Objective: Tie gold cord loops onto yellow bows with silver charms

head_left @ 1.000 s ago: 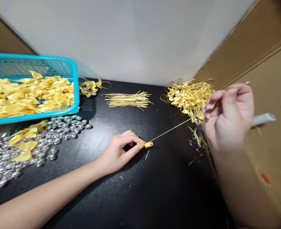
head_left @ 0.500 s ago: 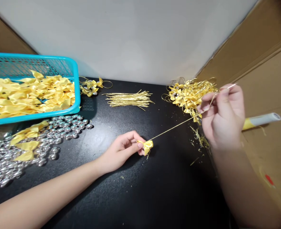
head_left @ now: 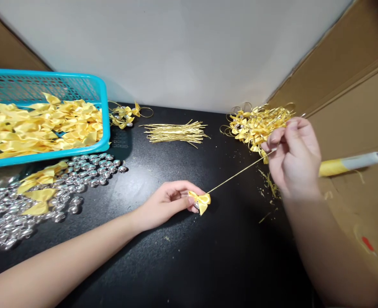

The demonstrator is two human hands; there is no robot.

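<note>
My left hand rests on the black table and pinches a small yellow ribbon bow between thumb and fingers. A thin gold cord runs taut from the bow up and right to my right hand, which is closed round its other end, raised above the table. Just behind my right hand lies a heap of finished yellow bows with gold loops.
A turquoise basket full of yellow ribbon bows stands at the back left. Silver beads are spread in front of it with a few loose bows. A bundle of cut gold cords lies at the back centre. Cardboard walls the right side; a yellow-and-white tube lies there.
My right hand has drawn the cord further left and down, so less of it sticks out past the fingers. The bow in my left hand has turned and shifted slightly right.
</note>
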